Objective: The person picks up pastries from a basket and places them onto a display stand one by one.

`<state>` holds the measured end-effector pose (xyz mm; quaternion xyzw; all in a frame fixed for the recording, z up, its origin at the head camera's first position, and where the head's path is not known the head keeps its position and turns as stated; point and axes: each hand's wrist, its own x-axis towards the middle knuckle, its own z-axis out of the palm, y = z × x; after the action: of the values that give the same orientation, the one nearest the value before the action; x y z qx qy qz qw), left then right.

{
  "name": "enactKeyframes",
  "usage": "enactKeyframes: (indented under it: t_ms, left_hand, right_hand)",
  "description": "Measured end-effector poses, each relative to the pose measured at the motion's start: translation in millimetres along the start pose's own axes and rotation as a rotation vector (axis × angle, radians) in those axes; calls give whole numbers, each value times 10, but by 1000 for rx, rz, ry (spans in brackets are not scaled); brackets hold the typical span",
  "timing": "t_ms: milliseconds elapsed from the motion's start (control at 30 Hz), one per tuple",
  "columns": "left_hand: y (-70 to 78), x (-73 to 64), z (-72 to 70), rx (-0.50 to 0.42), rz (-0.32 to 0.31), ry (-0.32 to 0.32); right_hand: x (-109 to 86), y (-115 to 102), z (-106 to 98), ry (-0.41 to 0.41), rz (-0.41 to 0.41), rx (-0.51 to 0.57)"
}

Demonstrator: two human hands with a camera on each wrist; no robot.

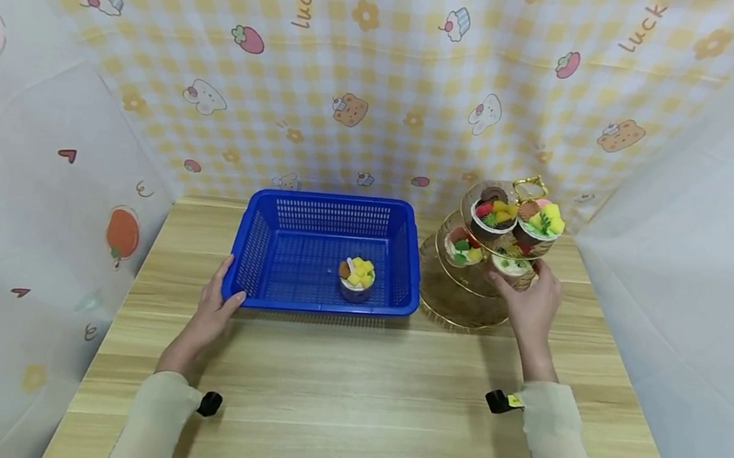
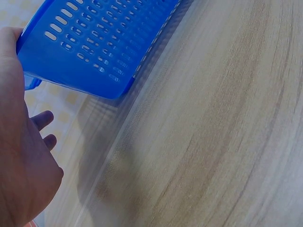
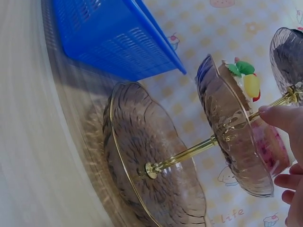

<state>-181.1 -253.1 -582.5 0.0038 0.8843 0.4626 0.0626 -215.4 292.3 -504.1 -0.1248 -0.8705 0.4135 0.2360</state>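
Note:
At the front left corner of a blue plastic basket (image 1: 326, 309), my left hand (image 1: 205, 320) holds the rim, thumb at the front and fingers along the side. One toy dessert cup (image 1: 357, 281) with yellow cubes on top stands inside the basket. My right hand (image 1: 535, 308) is at the middle tier of a three-tier stand (image 1: 432, 290), its thumb and fingers around a dessert cup (image 1: 509, 267) with a pale top. The right wrist view shows that cup's pink side (image 3: 268, 146), partly hidden by the fingers.
Two dessert cups (image 1: 492, 214) sit on the top tier, beneath the gold ring handle (image 1: 530, 186). Another cup (image 1: 462, 249) is at the middle tier's left. The stand's wide bottom tier (image 3: 142, 127) is beside the basket. A patterned curtain (image 1: 363, 62) hangs behind the wooden table (image 1: 340, 407).

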Motion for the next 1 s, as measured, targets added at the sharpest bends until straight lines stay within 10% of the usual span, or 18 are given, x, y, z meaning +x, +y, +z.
enactKeyframes:
  t_ms: [567,800,1000]
  left_hand:
    - [57,-16,-11,-2,-41,-24]
    - [62,-22,-7,-6,-41,-24]
    - [58,-20,-13,-3,-38,-26]
  right_hand:
    - [-683,-84,-16,162,-196,76]
    - [-828,-181,149,86,-371,99]
    - [-791,-444,294,-152,-476,67]
